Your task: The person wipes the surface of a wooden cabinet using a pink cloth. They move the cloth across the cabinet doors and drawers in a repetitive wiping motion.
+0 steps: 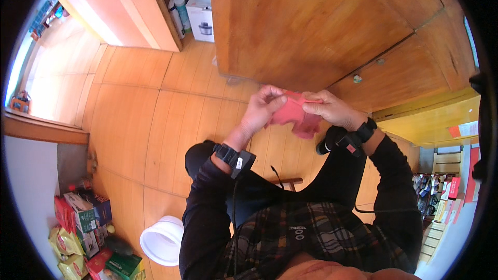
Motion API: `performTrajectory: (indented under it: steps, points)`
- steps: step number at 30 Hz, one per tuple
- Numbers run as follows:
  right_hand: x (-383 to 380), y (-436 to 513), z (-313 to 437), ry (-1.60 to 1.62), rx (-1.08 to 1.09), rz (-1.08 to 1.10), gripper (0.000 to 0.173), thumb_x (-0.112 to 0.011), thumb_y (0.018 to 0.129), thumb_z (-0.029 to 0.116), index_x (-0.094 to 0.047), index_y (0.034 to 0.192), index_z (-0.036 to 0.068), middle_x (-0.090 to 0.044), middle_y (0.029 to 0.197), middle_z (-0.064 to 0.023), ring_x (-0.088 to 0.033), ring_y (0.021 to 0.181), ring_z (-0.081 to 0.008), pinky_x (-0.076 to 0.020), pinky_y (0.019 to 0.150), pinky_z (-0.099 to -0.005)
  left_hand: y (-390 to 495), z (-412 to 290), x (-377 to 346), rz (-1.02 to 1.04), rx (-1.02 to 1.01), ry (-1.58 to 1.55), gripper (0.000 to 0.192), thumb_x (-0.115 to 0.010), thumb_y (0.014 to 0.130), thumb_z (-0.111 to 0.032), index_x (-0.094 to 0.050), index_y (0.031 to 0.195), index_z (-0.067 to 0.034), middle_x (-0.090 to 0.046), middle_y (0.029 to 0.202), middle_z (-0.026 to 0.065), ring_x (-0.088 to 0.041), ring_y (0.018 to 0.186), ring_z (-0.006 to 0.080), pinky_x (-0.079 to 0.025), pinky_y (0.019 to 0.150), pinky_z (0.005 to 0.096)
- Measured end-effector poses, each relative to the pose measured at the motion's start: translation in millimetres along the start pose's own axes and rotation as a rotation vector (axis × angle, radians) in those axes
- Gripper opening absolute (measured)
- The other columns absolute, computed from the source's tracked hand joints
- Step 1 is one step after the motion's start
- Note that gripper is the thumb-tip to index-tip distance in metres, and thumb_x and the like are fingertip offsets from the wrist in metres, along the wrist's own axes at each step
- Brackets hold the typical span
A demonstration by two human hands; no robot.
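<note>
A pinkish-red cloth [290,112] hangs spread between my two hands, its lower edge loose and uneven. My left hand [264,107] pinches its upper left part between thumb and fingers. At the upper right edge, my right hand [330,109] grips the cloth, with the thumb lying on top. The fabric hangs above the wood-look floor, close to the front of a wooden cabinet [311,27]. Both wrists wear black straps with small devices and cables.
A white plastic bucket [161,241] stands on the floor at lower left. Boxes and packets [85,217] are piled by the left wall. A white box [200,19] sits beside the cabinet. Shelves with shoes [432,194] are at right. Part of a stool [288,183] shows between the legs.
</note>
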State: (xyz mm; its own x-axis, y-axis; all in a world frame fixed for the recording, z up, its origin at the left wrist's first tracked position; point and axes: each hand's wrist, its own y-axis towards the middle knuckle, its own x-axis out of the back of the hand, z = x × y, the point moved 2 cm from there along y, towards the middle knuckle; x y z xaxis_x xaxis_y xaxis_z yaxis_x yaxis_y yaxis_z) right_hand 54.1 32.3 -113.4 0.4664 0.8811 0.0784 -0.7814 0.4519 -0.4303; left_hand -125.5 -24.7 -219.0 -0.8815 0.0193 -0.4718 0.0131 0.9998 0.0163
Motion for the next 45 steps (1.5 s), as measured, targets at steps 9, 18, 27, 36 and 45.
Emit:
performTrajectory:
  steps: [9,18,27,36,45]
  points:
    - [16.4,-30.2,23.0,0.585,0.485,-0.300,0.029,-0.048,0.097,0.025,-0.056,0.115,0.003,-0.062,0.104,-0.0045,-0.059,0.095,-0.0159,-0.0452,0.088,-0.0312,3.3,16.8,0.9,-0.049,-0.012,-0.025,0.016,-0.062,0.087,-0.001,-0.059,0.103,-0.002,-0.063,0.090,0.0017,-0.060,0.087,0.0108,-0.050,0.078,0.0274]
    - [57.1,-67.3,92.7,0.525,0.869,-0.674,0.010,-0.054,0.093,0.009,-0.052,0.103,0.007,-0.058,0.094,-0.0014,-0.057,0.088,-0.0130,-0.0477,0.080,-0.0307,4.1,16.0,-0.3,-0.057,0.104,-0.041,0.014,-0.065,0.087,-0.007,-0.059,0.098,-0.003,-0.061,0.083,0.0020,-0.060,0.070,0.0119,-0.051,0.066,0.0255]
    - [102.6,-71.1,217.3,-0.806,1.199,-1.378,0.011,-0.049,0.094,0.012,-0.046,0.095,0.001,-0.051,0.076,-0.0111,-0.053,0.071,-0.0225,-0.0441,0.065,-0.0352,3.3,15.8,-2.2,-0.080,0.136,-0.038,0.013,-0.066,0.086,-0.008,-0.060,0.095,-0.002,-0.062,0.080,0.0026,-0.059,0.069,0.0108,-0.050,0.062,0.0235]
    - [101.9,-17.4,282.2,-1.384,1.166,-1.301,0.015,-0.051,0.090,0.011,-0.041,0.096,0.002,-0.055,0.077,-0.0245,-0.056,0.075,-0.0438,-0.0445,0.064,-0.0472,4.0,16.3,1.0,-0.067,0.130,-0.032,0.014,-0.066,0.086,-0.009,-0.061,0.097,-0.003,-0.062,0.080,0.0017,-0.060,0.070,0.0113,-0.051,0.065,0.0242]
    - [115.1,-30.8,277.7,-1.565,0.953,-1.279,0.013,-0.050,0.090,0.010,-0.041,0.095,0.002,-0.056,0.078,-0.0240,-0.056,0.076,-0.0447,-0.0448,0.065,-0.0493,4.7,15.6,1.4,-0.061,0.136,-0.043,0.012,-0.066,0.086,-0.010,-0.061,0.096,-0.004,-0.063,0.080,0.0016,-0.060,0.071,0.0111,-0.050,0.065,0.0247]
